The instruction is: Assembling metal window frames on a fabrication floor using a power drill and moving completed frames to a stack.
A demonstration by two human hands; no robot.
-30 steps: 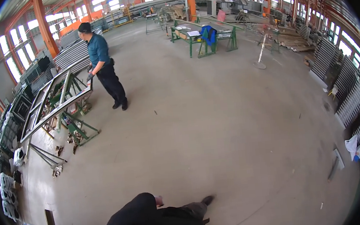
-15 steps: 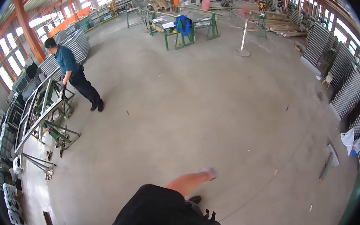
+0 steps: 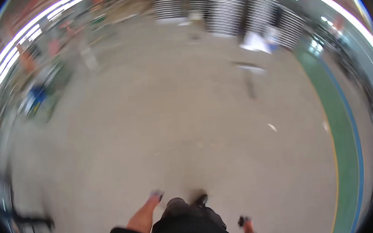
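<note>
My left hand hangs low in front of my body at the end of a bare forearm. It looks greyish, perhaps gloved, and its fingers are smeared by motion. Lower and to the right, my right hand shows a dark patch at its front. I cannot make out whether that is a glove or something held. Both hands are over the grey floor, apart from any object. Below them are my dark clothing and a blurred dark shoe.
Stacks of slatted grey panels stand at the far side, with a white bag before them. A T-shaped metal piece lies on the floor. A green lane runs along the right. A blue cloth hangs blurred at far left.
My view has swung to the right. The panels and green lane are now ahead and right, and the other person is out of view. My right hand has come into view.
</note>
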